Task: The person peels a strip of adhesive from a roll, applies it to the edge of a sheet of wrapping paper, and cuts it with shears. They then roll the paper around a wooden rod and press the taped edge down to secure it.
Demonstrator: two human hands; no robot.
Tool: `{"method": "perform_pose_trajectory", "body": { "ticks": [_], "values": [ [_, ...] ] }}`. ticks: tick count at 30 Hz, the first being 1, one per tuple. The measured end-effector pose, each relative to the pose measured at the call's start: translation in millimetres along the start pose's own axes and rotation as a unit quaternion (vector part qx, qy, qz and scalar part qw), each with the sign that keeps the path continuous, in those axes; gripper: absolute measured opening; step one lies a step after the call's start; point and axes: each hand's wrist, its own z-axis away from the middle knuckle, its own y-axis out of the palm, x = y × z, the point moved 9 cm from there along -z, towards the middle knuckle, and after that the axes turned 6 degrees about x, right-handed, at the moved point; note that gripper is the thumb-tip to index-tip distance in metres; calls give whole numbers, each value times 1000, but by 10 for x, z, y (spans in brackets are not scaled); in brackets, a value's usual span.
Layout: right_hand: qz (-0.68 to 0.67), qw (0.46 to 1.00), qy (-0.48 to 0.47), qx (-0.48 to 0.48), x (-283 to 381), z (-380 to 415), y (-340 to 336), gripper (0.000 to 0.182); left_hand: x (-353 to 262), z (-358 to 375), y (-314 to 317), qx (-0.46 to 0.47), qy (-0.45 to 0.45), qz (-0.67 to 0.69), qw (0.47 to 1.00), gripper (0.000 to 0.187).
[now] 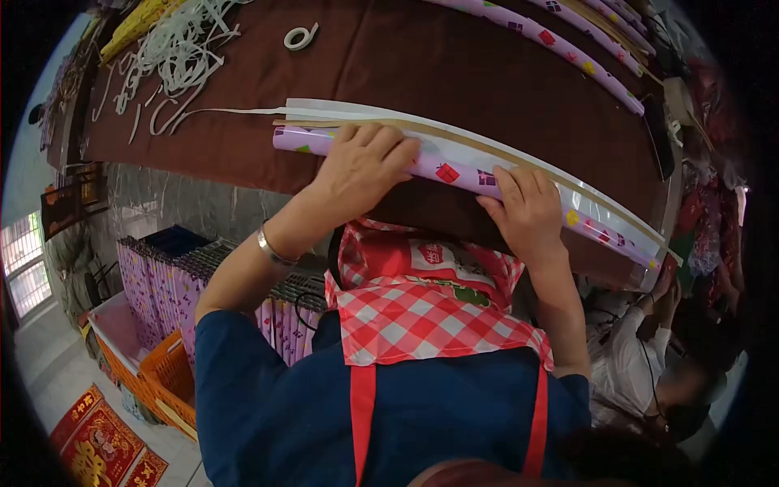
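Observation:
A lilac roll of patterned wrapping paper (446,173) lies along the near edge of the brown-covered table, printed with small colourful gift shapes. My left hand (367,166) is curled over it near its left end. Farther right, my right hand (526,204) bends its fingers over the same roll, the thumb on the near side. Just behind the roll runs a thin tan strip (312,123), with a white sheet edge (324,108) beyond it. A narrow white ribbon (235,110) leads left from there to a tangled pile.
The tangled white strips (178,49) lie at the back left, near a small white tape ring (301,36). More patterned rolls (560,45) rest at the back right. Below left are an orange crate (166,369) and stacked lilac rolls (146,292). A person in white (625,357) is at the right.

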Motion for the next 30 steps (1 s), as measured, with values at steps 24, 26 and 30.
{"method": "perform_pose_trajectory", "body": {
  "ticks": [24,26,30],
  "values": [
    [10,999,35,8,24,9,17,48,517,-452,-93,71,-57,83,992,23],
    [9,999,32,5,19,17,16,48,499,-513,-74,86,-95,80,989,26],
    [14,999,28,4,18,17,23,48,397,-643,-43,126,-136,36,982,35]
  ]
}}
